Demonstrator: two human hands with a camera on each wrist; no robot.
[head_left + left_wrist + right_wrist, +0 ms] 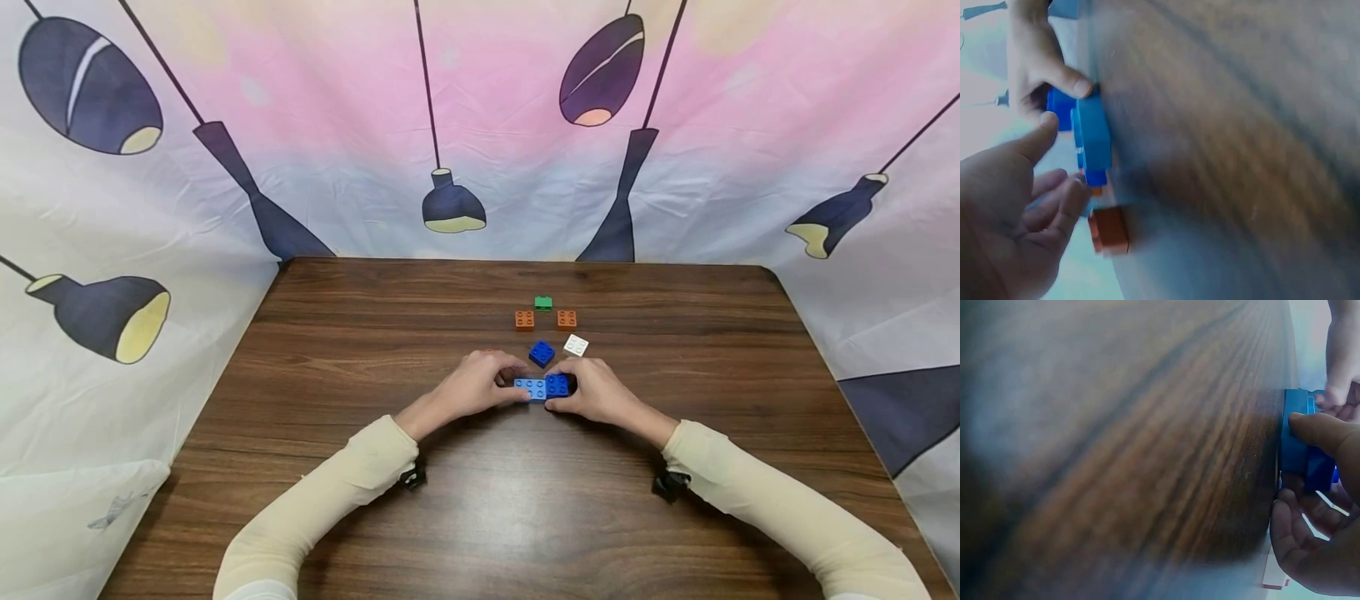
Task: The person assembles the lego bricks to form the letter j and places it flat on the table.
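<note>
**On a wood-grain surface (360, 317), blue sits on blue**

Near the middle of the surface, a light blue brick (534, 385) lies studs up between a person's two hands, with a dark blue brick (557, 384) on top at its right end. The right hand (597, 393) grasps that end of the stack from the side, fingers curled around it and thumb against the light blue brick's near side. The left hand (476, 387) is loosely spread around the opposite end, its grip released; the left wrist view shows its thumb above the level of the studs.

Just beyond the stack lies a loose blue brick (542, 353), set at an angle, with a white brick (576, 344) near it to the right. Farther back, two orange bricks (524, 321) lie apart from each other, and a green brick (543, 303) sits behind the gap between them. Cream sleeves (360, 462) cover the person's forearms, and a dark device (670, 484) shows at the right wrist. Behind the surface hangs a pastel cloth (510, 108) printed with dark lamps.
</note>
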